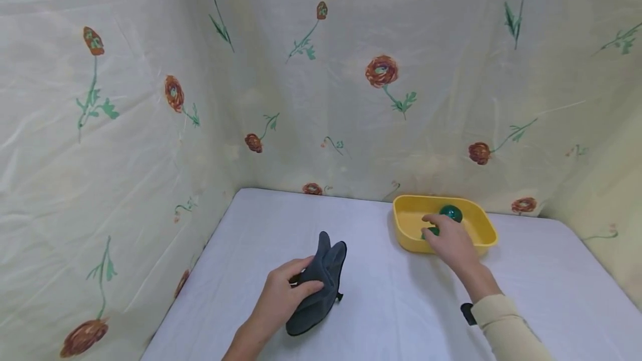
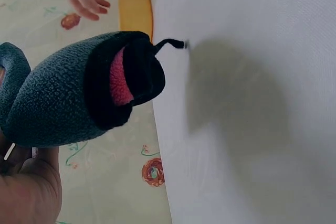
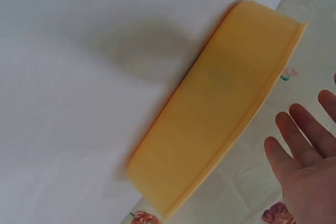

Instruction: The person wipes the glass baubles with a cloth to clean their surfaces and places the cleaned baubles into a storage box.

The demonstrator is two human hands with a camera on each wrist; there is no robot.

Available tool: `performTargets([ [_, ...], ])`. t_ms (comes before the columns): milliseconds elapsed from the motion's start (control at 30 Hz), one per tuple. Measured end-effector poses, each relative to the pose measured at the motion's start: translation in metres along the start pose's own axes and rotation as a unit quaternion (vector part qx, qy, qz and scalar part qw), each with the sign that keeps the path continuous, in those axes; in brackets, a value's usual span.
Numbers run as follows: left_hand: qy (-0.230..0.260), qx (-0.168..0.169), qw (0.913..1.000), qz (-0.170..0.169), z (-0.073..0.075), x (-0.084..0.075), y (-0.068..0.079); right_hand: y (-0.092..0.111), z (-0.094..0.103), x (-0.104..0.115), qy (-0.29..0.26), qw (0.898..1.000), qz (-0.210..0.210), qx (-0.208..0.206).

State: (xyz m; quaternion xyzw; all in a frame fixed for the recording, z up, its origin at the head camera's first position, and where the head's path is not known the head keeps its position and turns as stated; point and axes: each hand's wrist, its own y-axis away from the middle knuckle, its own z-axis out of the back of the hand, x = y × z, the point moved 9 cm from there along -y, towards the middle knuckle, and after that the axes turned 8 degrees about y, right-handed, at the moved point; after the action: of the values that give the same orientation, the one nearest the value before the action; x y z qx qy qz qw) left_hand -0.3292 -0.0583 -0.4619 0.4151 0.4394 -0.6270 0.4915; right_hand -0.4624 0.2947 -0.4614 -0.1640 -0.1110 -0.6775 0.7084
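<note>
A dark grey fleece pouch [image 1: 321, 283] with black edging is gripped in my left hand [image 1: 281, 294], thumb on its near face. The left wrist view shows the pouch [image 2: 63, 90] with its black-rimmed mouth toward the camera, some pink inside and a short black cord. My right hand [image 1: 451, 238] is over a yellow plastic tub [image 1: 413, 203], its fingers apart and loosely bent. In the tub lie a shiny dark green ball [image 1: 451, 213] and a second green thing [image 1: 430, 232], partly hidden by the fingers. From the right wrist, the hand [image 3: 310, 156] appears above the tub's rim with nothing in it.
A white cloth covers the table [image 1: 366, 238]. Flower-printed curtains [image 1: 301, 99] hang behind it and along both sides. The tub stands near the back edge, right of the middle. A black band [image 1: 468, 313] sits on my right wrist by the sleeve.
</note>
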Motion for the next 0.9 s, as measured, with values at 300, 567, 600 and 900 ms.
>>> performTargets([
  [300, -0.024, 0.002, 0.9995, -0.023, -0.003, -0.004, 0.001, 0.010, -0.006, 0.014, -0.005, 1.000, 0.019, -0.006],
  [567, -0.069, 0.017, 0.9949, -0.071, -0.015, -0.011, 0.005, 0.014, -0.006, 0.014, -0.005, 0.999, 0.032, -0.021],
  [600, -0.070, 0.020, 0.9946, -0.073, -0.017, -0.011, 0.006, 0.014, -0.006, 0.013, -0.006, 0.999, 0.032, -0.021],
  [900, -0.081, 0.052, 0.9926, -0.073, -0.041, -0.006, 0.012, 0.021, -0.004, 0.010, -0.014, 0.999, 0.036, -0.026],
])
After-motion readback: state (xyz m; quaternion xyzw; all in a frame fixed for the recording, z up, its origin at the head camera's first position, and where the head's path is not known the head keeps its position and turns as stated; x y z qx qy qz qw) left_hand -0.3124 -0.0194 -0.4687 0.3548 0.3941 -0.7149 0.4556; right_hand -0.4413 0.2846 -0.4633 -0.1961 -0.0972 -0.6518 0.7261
